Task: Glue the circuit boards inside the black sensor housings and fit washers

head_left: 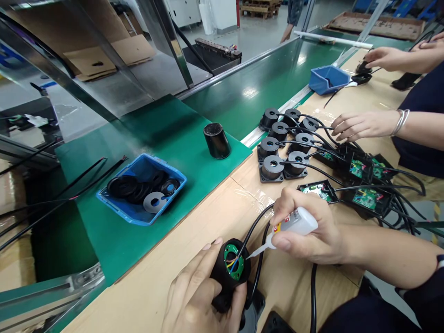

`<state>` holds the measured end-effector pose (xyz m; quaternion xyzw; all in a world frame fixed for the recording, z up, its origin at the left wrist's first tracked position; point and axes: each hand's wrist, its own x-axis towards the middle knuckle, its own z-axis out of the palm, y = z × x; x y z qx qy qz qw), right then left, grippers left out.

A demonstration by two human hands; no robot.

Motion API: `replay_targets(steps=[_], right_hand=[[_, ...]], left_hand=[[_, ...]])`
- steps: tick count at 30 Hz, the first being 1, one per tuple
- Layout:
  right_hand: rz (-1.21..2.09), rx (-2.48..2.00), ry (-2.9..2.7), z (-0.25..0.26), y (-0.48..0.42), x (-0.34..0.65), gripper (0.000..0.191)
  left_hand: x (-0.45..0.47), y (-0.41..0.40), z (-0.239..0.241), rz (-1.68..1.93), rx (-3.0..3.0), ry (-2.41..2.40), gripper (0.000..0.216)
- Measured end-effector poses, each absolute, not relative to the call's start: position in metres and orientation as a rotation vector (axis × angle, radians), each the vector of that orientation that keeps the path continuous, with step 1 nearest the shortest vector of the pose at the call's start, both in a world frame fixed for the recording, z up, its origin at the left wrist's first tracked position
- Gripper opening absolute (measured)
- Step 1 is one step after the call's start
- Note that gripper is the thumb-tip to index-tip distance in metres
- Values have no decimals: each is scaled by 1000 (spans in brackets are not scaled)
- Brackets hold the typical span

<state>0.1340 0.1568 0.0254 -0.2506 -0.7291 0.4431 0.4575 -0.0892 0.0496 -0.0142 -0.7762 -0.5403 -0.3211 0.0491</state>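
Observation:
My left hand (pixel 203 289) is wrapped round a black round housing (pixel 219 273), tilted so its open end faces up. Inside that end sits a ring-shaped green circuit board (pixel 238 272), with thin coloured wires and a black cable (pixel 250 230) coming out through the middle. In my right hand (pixel 312 231) is a small white glue bottle (pixel 301 224), squeezed between thumb and fingers. Its long thin nozzle (pixel 257 251) points down left, and the tip is at the housing's inner rim; whether it touches I cannot tell. Below my left hand, a grey-black part (pixel 250 319) is partly hidden.
Several capped black housings (pixel 272 167) stand beyond my right hand, cabled to open boxes with circuit boards (pixel 367 198). A blue bin (pixel 145 217) holds black rings and grey discs. A black cup-shaped part (pixel 217 141) stands on the green mat. A co-worker's hand (pixel 367 125) reaches in from the right.

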Motion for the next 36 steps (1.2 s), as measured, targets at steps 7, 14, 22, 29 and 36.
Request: replay_targets(steps=[7,14,22,29,36], right_hand=[[1054,-614,-1856,28,155,135,27],[1040,-577,-1869,27,156,137,27],[1052,-575,-1885,26,155,139,26],[1054,-586,-1887,29,154,140,24],[1061,-567,-1897,27,154,140,24]], left_hand=[[-90,48,-14,-978,-2365,-1622,32],[-89,49,-13,-988,-2371,-1631,32],[-89,47,-13,-991,-2359,-1657,33],[-89,48,-13,-1001,-2359,-1653,35],[-88,46,-12,-1003,-2364,-1668,34]])
